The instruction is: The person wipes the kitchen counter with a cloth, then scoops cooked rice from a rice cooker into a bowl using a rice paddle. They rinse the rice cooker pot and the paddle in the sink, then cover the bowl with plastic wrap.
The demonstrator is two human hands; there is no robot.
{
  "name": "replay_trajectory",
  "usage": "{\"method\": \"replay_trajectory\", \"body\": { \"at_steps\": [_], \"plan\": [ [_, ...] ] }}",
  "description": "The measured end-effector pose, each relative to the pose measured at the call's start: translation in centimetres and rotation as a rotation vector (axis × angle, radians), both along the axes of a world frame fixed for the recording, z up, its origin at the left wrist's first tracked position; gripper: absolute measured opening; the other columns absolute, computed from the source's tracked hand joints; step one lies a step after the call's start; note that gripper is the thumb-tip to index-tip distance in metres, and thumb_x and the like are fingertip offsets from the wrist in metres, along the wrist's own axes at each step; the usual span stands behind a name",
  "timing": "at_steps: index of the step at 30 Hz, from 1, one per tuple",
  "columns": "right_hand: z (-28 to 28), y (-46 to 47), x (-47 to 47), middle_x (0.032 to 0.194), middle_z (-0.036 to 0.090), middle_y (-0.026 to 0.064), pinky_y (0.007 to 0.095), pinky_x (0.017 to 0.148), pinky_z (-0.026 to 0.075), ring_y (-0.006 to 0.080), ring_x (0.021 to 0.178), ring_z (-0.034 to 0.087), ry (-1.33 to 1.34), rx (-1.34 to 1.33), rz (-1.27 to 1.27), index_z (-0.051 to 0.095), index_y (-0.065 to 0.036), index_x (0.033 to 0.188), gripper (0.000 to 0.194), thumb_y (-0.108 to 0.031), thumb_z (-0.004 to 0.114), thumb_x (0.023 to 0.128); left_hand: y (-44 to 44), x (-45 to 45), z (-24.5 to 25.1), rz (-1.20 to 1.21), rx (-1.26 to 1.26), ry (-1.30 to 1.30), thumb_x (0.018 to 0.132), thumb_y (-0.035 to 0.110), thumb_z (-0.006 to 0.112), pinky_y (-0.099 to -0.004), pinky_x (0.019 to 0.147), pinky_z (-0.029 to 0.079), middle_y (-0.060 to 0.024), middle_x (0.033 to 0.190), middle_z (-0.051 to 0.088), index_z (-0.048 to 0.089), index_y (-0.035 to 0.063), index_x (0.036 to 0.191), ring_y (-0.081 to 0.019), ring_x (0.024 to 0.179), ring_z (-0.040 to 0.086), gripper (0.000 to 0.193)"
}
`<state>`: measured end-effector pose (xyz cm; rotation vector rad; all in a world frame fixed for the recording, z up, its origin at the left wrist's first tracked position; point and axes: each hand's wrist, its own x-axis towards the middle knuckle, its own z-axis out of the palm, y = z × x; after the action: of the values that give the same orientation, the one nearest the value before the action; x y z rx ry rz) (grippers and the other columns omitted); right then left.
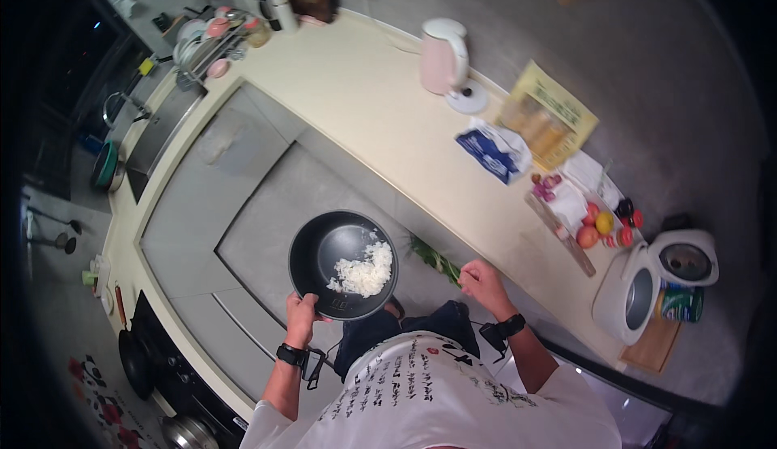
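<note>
My left hand (300, 315) grips the near rim of a dark non-stick rice cooker inner pot (318, 252), held above the floor. Cooked white rice (367, 273) lies clumped on one side inside it. By the counter's front edge is my right hand (481, 285), its fingers curled. Leafy green stalks (436, 258) reach to its fingertips in the picture; whether they touch it or lie below is unclear. To the right on the counter, the white rice cooker (613, 300) stands with its lid (683, 258) raised.
The long cream counter (340, 79) holds a pink kettle (440, 57), a yellow food bag (546, 115), a blue-and-white bag (495, 148) and fruit (587, 236). A sink (161, 127) and a dish rack (212, 54) are at upper left. A black cooktop (176, 361) carries a frying pan (135, 361).
</note>
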<state>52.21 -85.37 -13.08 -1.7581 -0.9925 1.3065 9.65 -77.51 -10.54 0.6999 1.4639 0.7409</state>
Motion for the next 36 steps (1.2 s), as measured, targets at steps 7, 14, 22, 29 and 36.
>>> {"method": "replay_trajectory", "body": {
  "at_steps": [7,14,22,29,36],
  "plan": [
    [2.2,11.6,-5.6,0.089,0.073,0.0081,0.0273,0.063,0.055,0.0114,0.069,0.067,-0.010,0.041,0.104,0.063,0.001,0.109,0.020,-0.017,0.065,0.099,10.1,-7.3,1.5,0.163,0.121,-0.015,0.088,0.006,0.050,-0.0332,0.047,0.062,-0.0141,0.086,0.070,0.063,-0.0083,0.105,-0.0226,0.063,0.069,0.025],
    [1.3,25.7,-10.7,0.094,0.071,0.0083,0.0266,0.064,0.055,0.0128,0.072,0.068,-0.016,-0.042,0.188,0.061,0.001,0.115,0.024,-0.017,0.063,0.099,22.9,-8.4,2.1,0.253,0.127,-0.048,0.090,0.003,0.053,-0.0338,0.047,0.063,-0.0164,0.088,0.069,0.061,-0.0105,0.107,-0.0229,0.061,0.069,0.024],
    [1.1,42.1,-15.4,0.095,0.071,0.0095,0.0277,0.064,0.055,0.0137,0.071,0.068,0.009,0.059,0.242,0.060,0.003,0.116,0.027,-0.018,0.063,0.099,39.2,-9.9,2.5,0.154,0.169,-0.060,0.091,0.006,0.055,-0.0357,0.048,0.062,-0.0144,0.085,0.068,0.063,-0.0099,0.101,-0.0235,0.063,0.069,0.020],
    [3.2,52.6,-19.4,0.101,0.069,0.0110,0.0288,0.063,0.058,0.0177,0.075,0.072,-0.023,-0.009,0.142,0.060,0.001,0.119,0.029,-0.021,0.064,0.099,55.2,-10.2,1.6,0.111,0.116,-0.191,0.092,0.009,0.055,-0.0367,0.046,0.062,-0.0179,0.081,0.068,0.064,-0.0134,0.098,-0.0248,0.050,0.065,0.025],
    [3.0,55.6,-23.9,0.103,0.067,0.0065,0.0282,0.065,0.057,0.0156,0.076,0.069,0.082,-0.018,-0.113,0.059,-0.003,0.123,0.030,-0.022,0.065,0.101,68.5,-10.1,-1.6,-0.037,0.113,-0.248,0.094,0.011,0.055,-0.0395,0.047,0.063,-0.0179,0.078,0.066,0.061,-0.0108,0.095,-0.0245,0.050,0.066,0.022]
  ]
}}
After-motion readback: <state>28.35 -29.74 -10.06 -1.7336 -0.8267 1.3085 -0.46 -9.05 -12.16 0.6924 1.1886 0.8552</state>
